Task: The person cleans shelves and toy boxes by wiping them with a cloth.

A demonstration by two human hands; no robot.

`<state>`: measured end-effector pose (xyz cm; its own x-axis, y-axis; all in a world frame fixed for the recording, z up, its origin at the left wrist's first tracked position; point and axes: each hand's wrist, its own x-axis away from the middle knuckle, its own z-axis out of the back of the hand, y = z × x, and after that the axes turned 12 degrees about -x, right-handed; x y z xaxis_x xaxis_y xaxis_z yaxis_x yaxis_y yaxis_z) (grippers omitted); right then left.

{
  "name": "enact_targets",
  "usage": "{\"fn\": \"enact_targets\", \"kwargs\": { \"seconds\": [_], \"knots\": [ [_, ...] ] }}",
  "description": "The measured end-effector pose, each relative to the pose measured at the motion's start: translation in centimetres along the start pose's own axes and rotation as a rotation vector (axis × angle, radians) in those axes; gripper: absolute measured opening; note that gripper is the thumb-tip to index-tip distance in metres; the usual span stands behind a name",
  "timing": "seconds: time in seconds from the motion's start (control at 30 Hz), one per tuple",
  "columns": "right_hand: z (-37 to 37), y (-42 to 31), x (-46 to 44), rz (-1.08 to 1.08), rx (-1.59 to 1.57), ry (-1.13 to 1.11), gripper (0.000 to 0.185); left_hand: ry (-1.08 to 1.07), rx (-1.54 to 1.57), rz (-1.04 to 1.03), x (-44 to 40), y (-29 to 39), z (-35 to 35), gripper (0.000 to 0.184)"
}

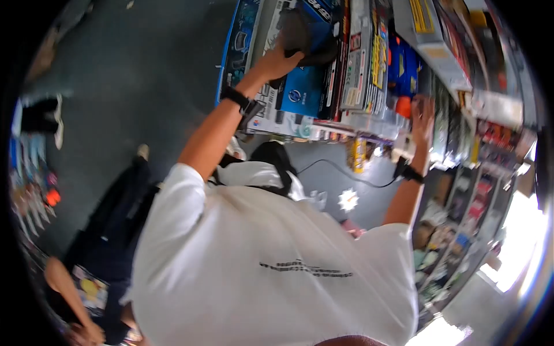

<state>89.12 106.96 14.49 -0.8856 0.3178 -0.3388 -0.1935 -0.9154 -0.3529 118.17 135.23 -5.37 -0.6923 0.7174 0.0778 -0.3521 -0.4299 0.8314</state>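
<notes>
My left hand (278, 62), with a black band on its wrist, grips a dark, blurred object (300, 37) whose exact kind I cannot make out. The object lies over a blue box (303, 92) among large packaged boxes. My right hand (423, 115) is farther right, also with a black wristband. Its slightly blurred fingers stretch out beside an orange round part (403, 106) and a blue item (402, 66); nothing shows in its grasp.
Boxes (363, 63) stand packed in a row, and crowded shelves (461, 213) run down the right. A thin black cable (340, 166) curves below the boxes. Another person (107, 225) in dark clothes is at the left, with a bare forearm at lower left.
</notes>
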Motion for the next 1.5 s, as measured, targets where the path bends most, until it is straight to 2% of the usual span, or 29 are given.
{"fn": "enact_targets", "kwargs": {
  "seconds": [0.03,0.07,0.1,0.13,0.2,0.27,0.33,0.4,0.5,0.53,0.6,0.73,0.8,0.9,0.93,1.0,1.03,1.1,1.23,1.3,1.33,1.4,1.43,1.5],
  "knots": [
    [0.1,-0.2,-0.1,-0.006,-0.053,-0.02,0.028,-0.02,0.125,-0.04,-0.1,-1.2,-0.3,0.092],
    [0.3,-1.3,-0.3,-0.177,-0.104,-0.054,0.028,-0.079,0.073,-0.064,0.9,-0.9,0.3,0.092],
    [0.2,-0.9,-0.2,-0.091,-0.094,-0.028,0.027,-0.136,0.225,-0.037,2.9,0.3,1.0,0.085],
    [0.5,-1.7,-0.1,-0.189,-0.129,-0.046,0.027,-0.186,0.384,0.0,4.9,1.5,1.8,0.078],
    [0.3,-2.0,0.2,-0.225,-0.109,-0.009,0.03,-0.274,0.364,0.041,8.3,3.4,3.7,0.08],
    [0.3,-1.6,0.2,-0.138,-0.12,-0.004,0.033,-0.337,0.367,0.097,10.6,4.0,4.3,0.081],
    [0.1,-0.9,0.3,-0.084,-0.068,0.03,0.034,-0.5,0.139,0.128,12.2,4.3,4.5,0.081],
    [0.2,-0.7,0.3,-0.124,-0.107,-0.002,0.033,-0.496,0.149,0.108,12.9,5.0,4.2,0.083],
    [0.0,-0.9,0.2,-0.101,-0.147,0.012,0.032,-0.238,0.164,0.0,11.0,5.3,3.0,0.091],
    [0.1,-1.1,0.1,-0.096,-0.157,0.022,0.032,-0.234,0.162,-0.003,9.7,5.1,2.3,0.091],
    [0.2,-1.2,0.3,-0.122,-0.14,0.021,0.032,-0.043,0.309,0.0,7.3,4.9,0.8,0.107],
    [0.2,-1.6,-0.1,-0.192,-0.122,-0.035,0.035,-0.005,0.362,0.148,2.1,3.5,0.1,0.121],
    [0.2,-1.9,-0.3,-0.186,-0.116,-0.053,0.037,0.029,0.177,0.187,-0.4,3.3,0.3,0.124],
    [0.3,-1.6,-0.3,-0.189,-0.079,-0.071,0.033,0.124,0.146,0.187,-4.5,2.6,0.1,0.131],
    [0.3,-1.7,-0.4,-0.177,-0.072,-0.079,0.033,0.134,0.157,0.191,-6.4,2.2,-0.4,0.131],
    [0.2,-1.8,-0.4,-0.176,-0.098,-0.062,0.031,0.433,-0.143,-0.023,-8.7,2.2,-0.9,0.107],
    [0.2,-1.7,-0.3,-0.174,-0.086,-0.063,0.03,0.442,-0.131,-0.023,-9.0,2.8,-0.4,0.107],
    [0.2,-1.7,-0.4,-0.174,-0.101,-0.073,0.03,0.218,-0.141,0.204,-9.8,3.7,0.7,0.103],
    [0.2,-1.4,-0.4,-0.167,-0.095,-0.087,0.029,0.275,-0.089,0.194,-9.9,2.8,0.3,0.103],
    [0.0,-1.6,-0.4,-0.152,-0.1,-0.066,0.028,0.523,0.171,-0.393,-12.1,-1.4,-2.5,0.104],
    [0.0,-1.3,-0.5,-0.148,-0.107,-0.067,0.028,0.526,0.164,-0.389,-11.6,-1.8,-3.0,0.104],
    [-0.1,-0.9,-0.4,-0.058,-0.037,-0.063,0.029,0.416,0.401,-0.045,-10.3,-1.6,-4.2,0.101],
    [0.0,-1.2,-0.4,-0.12,-0.061,-0.074,0.03,0.416,0.4,-0.042,-8.4,-0.5,-2.9,0.101],
    [0.1,-1.3,-0.3,-0.153,-0.063,-0.087,0.031,0.194,0.503,0.031,-3.9,2.3,0.2,0.117]
  ]
}}
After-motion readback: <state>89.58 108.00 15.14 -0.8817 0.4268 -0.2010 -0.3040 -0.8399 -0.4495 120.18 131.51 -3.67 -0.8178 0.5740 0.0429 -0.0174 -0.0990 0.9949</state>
